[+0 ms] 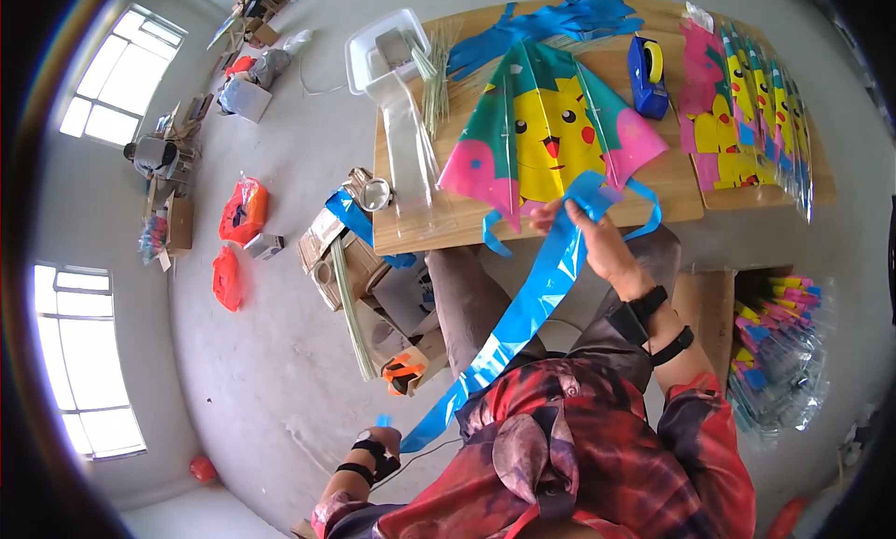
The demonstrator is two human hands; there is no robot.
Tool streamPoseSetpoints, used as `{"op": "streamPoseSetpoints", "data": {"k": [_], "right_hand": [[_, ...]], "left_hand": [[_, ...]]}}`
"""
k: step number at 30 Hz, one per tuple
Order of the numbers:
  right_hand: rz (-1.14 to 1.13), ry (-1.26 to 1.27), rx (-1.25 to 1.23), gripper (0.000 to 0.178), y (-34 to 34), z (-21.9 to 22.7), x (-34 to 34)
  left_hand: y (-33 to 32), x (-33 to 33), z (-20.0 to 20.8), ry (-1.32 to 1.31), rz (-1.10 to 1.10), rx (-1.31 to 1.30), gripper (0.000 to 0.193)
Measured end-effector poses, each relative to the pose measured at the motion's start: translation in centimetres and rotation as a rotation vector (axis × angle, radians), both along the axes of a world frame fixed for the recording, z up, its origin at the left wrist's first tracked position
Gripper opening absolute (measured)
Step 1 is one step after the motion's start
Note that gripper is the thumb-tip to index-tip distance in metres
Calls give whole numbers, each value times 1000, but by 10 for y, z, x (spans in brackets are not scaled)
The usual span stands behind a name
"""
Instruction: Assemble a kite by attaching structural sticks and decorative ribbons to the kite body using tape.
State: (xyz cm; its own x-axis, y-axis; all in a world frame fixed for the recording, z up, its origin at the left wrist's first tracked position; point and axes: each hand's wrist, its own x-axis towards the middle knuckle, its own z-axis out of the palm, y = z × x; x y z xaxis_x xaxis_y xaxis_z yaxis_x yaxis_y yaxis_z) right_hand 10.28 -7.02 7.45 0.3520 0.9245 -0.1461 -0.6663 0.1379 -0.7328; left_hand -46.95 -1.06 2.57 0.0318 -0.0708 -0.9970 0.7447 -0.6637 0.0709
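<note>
A long shiny blue ribbon (523,306) stretches diagonally across my lap. My left hand (381,438), low at the left, is closed on one end, with a bit of blue poking out beyond the fingers. By the table's front edge, my right hand (602,245) pinches the upper part under its thumb. Just beyond the right fingers lies a kite (560,133), flat on the table, green and pink with a yellow cartoon face. Two narrower blue strips hang from its lower edge. Whether the ribbon is joined to the kite is hidden by the fold and my fingers.
On the wooden table (667,189) are blue strips (546,26), thin sticks (436,96), a tape dispenser (647,77), a plastic tub (387,44) and packed kites (747,119). A box of wrapped kites (779,343) stands right; cartons and tape rolls (375,195) left. People sit far left.
</note>
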Motion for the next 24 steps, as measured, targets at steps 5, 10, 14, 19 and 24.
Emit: {"op": "streamPoseSetpoints", "data": {"k": [5,10,14,19,24], "right_hand": [[300,-218,34,28,-17,-9,-22],[510,-413,-85,24,-29,7,-38],[513,-651,-81,24,-49,-13,-47],[491,-660,-164,25,-75,-33,-34],[529,-184,-335,26,-88,-42,-28]], "left_hand": [[22,121,52,-960,35,448,51],[30,296,93,-1343,873,224,46],[28,352,39,-1100,1130,-569,52],[11,405,50,-861,1361,-837,44],[7,430,37,-908,1474,-787,38]]}}
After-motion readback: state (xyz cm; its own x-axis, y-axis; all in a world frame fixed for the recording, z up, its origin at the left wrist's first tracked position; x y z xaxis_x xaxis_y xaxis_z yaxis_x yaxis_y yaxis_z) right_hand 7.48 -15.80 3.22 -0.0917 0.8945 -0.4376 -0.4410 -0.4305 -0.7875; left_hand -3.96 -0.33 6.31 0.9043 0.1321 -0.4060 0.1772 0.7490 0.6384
